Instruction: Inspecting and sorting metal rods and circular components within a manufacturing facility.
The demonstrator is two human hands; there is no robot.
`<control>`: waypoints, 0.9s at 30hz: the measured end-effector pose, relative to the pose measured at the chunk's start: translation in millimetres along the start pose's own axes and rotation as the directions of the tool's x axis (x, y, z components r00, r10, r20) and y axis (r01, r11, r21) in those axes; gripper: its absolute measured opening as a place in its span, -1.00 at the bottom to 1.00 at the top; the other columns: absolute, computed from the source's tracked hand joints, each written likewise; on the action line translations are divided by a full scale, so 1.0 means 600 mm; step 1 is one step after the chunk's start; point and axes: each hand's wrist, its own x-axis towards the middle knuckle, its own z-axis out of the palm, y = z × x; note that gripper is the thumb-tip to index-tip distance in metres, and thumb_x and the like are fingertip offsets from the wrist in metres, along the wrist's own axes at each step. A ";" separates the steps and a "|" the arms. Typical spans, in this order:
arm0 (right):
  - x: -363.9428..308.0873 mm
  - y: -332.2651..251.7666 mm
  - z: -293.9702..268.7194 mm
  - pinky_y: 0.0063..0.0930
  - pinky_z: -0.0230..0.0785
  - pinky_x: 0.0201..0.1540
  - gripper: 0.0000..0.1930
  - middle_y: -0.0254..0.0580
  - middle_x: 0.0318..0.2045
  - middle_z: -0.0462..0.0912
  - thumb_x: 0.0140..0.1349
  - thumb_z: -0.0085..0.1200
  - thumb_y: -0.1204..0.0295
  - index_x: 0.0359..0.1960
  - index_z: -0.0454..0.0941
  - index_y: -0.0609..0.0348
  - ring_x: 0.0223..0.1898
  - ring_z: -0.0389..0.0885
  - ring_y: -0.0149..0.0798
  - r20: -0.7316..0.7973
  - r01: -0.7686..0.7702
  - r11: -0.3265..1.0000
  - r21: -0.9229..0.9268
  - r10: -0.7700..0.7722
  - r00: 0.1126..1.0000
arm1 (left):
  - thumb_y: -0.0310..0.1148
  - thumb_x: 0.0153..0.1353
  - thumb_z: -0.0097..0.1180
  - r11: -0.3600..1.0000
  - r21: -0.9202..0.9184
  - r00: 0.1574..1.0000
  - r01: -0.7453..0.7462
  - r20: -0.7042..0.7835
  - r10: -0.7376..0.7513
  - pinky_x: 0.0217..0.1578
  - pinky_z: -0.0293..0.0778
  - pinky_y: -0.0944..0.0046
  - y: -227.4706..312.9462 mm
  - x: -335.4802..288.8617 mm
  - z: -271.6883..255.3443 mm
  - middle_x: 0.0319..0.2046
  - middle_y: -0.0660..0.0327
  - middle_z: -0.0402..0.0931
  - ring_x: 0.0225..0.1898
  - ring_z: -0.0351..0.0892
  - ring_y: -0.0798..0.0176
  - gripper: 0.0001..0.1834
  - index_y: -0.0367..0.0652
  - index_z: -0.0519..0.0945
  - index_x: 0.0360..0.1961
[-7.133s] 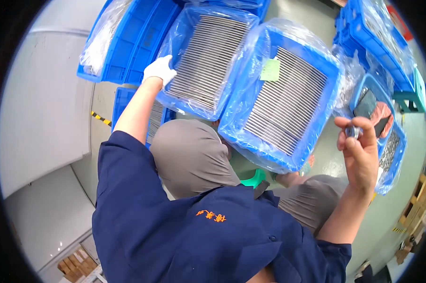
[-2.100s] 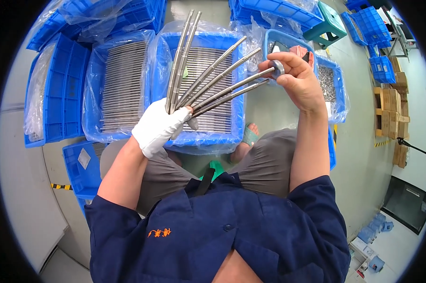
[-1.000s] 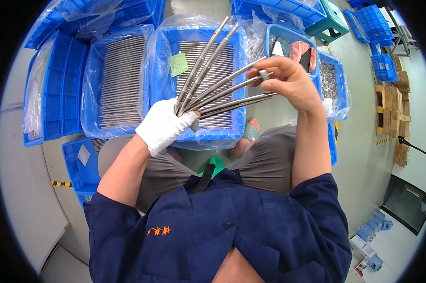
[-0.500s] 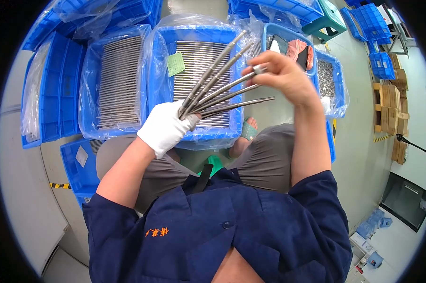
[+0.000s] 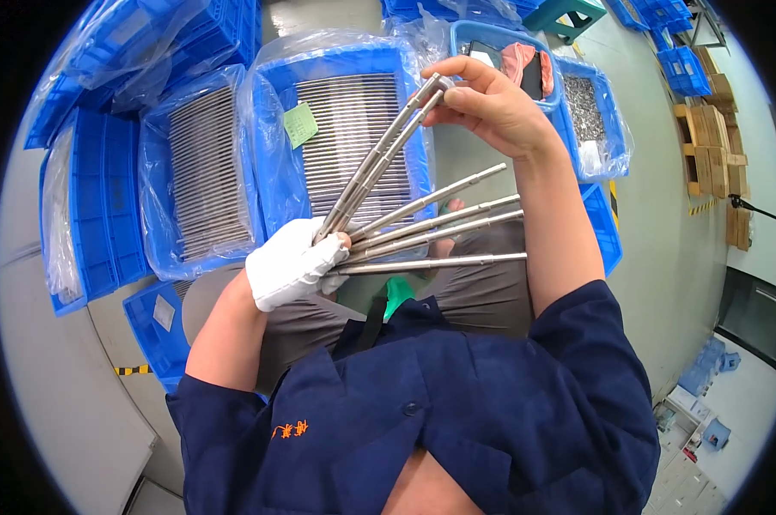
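Several slender stepped metal shafts [image 5: 431,202] fan out from my left hand [image 5: 292,268], which wears a white glove and is closed around their near ends. My bare right hand [image 5: 501,107] pinches a small silver ring-like piece [image 5: 445,83] between thumb and fingers. That piece sits against the far tips of the two upper shafts; whether it is around one of them I cannot tell. The other shafts spread lower, pointing right over my lap, their tips free. Beneath the shafts, a plastic-lined blue crate [image 5: 263,129] holds rows of similar shafts, with a green paper slip [image 5: 300,125] on them.
Left of it stands another lined crate [image 5: 152,163] of shafts, beside stacked blue crates [image 5: 113,197]. At the right are a blue bin [image 5: 553,101] with a pink cloth [image 5: 517,62] and a tub of small metal parts [image 5: 584,112]. A green stool [image 5: 568,15] stands farther back.
My right hand has moved up and left with the small ring-like piece, from a middle shaft to the upper shafts' tips. The lower shafts have spread wider, and the view has shifted slightly.
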 end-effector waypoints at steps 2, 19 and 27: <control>-0.002 0.004 0.002 -0.44 0.49 -0.06 -0.72 0.00 -0.17 0.61 0.23 0.07 0.44 -0.04 0.47 0.21 -0.25 0.63 -0.31 0.025 0.008 0.999 0.046 -0.010 1.000 | -0.16 0.24 0.02 0.998 0.057 1.000 -0.001 -0.006 0.001 -0.62 0.22 0.42 0.001 -0.001 0.000 -0.64 0.40 0.28 -0.63 0.24 0.49 -0.70 -0.17 0.42 -0.47; -0.008 -0.021 0.000 -0.34 0.43 -0.05 -0.70 -0.04 -0.16 0.60 0.16 0.15 0.40 -0.07 0.48 0.17 -0.14 0.58 -0.23 0.015 0.025 0.968 -0.252 -0.022 1.000 | -0.14 0.23 0.04 0.993 0.073 0.992 0.090 0.077 -0.095 -0.62 0.19 0.42 0.003 0.004 -0.003 -0.64 0.38 0.31 -0.63 0.23 0.49 -0.70 -0.21 0.49 -0.36; -0.009 -0.006 -0.003 -0.27 0.41 -0.01 -0.71 -0.02 -0.20 0.62 0.16 0.12 0.50 -0.06 0.48 0.19 -0.11 0.58 -0.18 0.143 0.110 0.994 -0.015 -0.107 0.984 | -0.18 0.25 0.02 0.988 0.127 0.991 0.087 0.088 -0.098 -0.59 0.21 0.42 -0.002 0.009 0.002 -0.62 0.37 0.33 -0.60 0.23 0.49 -0.69 -0.26 0.53 -0.25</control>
